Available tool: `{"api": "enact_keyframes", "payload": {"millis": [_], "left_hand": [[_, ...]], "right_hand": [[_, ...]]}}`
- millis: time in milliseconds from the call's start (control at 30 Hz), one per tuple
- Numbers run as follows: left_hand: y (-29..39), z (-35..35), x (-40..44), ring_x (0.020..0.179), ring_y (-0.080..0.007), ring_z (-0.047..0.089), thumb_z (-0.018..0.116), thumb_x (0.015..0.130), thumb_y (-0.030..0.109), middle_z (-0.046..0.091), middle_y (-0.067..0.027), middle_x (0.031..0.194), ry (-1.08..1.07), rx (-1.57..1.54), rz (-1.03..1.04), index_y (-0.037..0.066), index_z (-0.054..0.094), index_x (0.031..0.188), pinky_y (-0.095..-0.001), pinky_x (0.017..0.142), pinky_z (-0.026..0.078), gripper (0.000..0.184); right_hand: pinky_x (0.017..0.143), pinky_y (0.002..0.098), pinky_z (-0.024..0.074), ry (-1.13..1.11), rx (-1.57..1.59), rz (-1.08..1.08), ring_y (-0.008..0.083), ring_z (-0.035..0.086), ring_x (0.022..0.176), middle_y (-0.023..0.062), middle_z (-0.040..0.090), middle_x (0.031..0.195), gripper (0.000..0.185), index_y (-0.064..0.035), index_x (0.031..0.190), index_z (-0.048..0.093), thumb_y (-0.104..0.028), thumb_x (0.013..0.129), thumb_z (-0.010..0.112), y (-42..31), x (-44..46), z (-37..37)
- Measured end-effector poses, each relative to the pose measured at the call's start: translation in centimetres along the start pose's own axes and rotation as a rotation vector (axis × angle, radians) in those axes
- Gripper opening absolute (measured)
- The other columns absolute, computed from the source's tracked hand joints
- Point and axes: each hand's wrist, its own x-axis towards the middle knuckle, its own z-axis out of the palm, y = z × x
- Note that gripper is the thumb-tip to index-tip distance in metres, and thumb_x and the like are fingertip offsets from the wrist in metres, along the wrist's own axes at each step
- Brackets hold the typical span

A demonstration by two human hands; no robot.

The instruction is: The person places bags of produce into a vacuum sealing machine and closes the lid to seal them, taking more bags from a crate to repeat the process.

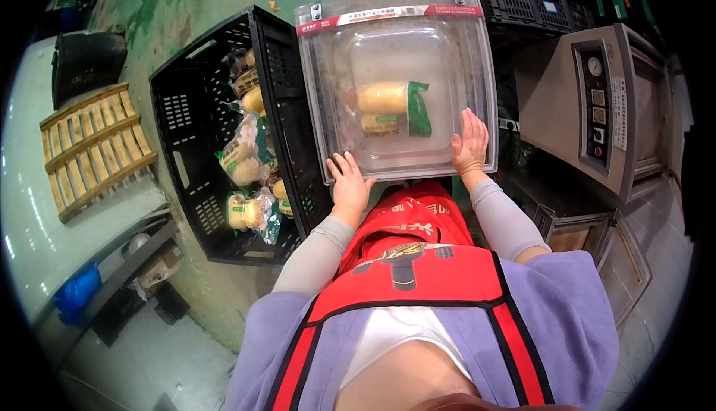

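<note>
Both my hands rest on the near part of a clear lid (328, 124) on a box-like machine. My left hand (349, 186) lies at the lid's near left corner, fingers spread. My right hand (470, 145) lies near its right edge, fingers stretched out. Under the lid is a bag of yellow food pieces (382, 98) with a green end, lying crosswise. A second, smaller bagged piece (380, 124) sits just below it, partly blurred by the plastic. The lid is down, with a red and white strip along its far edge.
A black crate (179, 105) with several bagged yellow pieces (242, 211) stands left of the machine. Beyond it lies a wooden pallet (97, 146). At right is a grey metal machine (559, 105) with a gauge and buttons. Black crates (522, 1) are stacked at the far right.
</note>
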Motion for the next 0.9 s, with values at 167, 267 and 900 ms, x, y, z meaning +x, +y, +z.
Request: {"api": "enact_keyframes", "payload": {"millis": [167,267,900], "left_hand": [[0.0,-0.7,-0.1,0.126,-0.0456,0.02,0.046,0.081,0.055,0.027,-0.0283,0.135,-0.027,0.053,0.012,-0.011,0.026,0.131,-0.0521,0.105,0.014,0.086],[0.2,-1.5,-0.2,0.127,-0.0428,0.021,0.045,0.082,0.055,0.029,-0.0227,0.137,-0.044,0.145,0.041,-0.011,0.027,0.131,-0.0534,0.105,0.013,0.084],[-0.4,-1.0,-1.3,0.13,-0.042,0.017,0.064,0.077,0.038,0.017,-0.0238,0.141,0.119,-0.476,-0.111,-0.002,0.02,0.136,-0.0409,0.107,0.02,0.084]], "right_hand": [[0.102,0.0433,0.0233,0.004,-0.007,-0.006,0.0315,0.036,0.119,0.0121,0.038,0.133,0.055,-0.0044,0.13,0.036,-0.035,0.085,0.038,-0.1,0.0,0.1],[0.103,0.0432,0.0226,-0.015,-0.017,-0.008,0.031,0.035,0.12,0.0122,0.038,0.134,0.056,-0.0046,0.131,0.035,-0.034,0.084,0.039,0.1,-0.1,0.0],[0.101,0.0419,0.0244,-0.017,-0.015,0.008,0.0283,0.034,0.122,0.01,0.04,0.132,0.057,-0.0091,0.131,0.037,-0.035,0.081,0.048,2.0,0.0,1.8]]}}
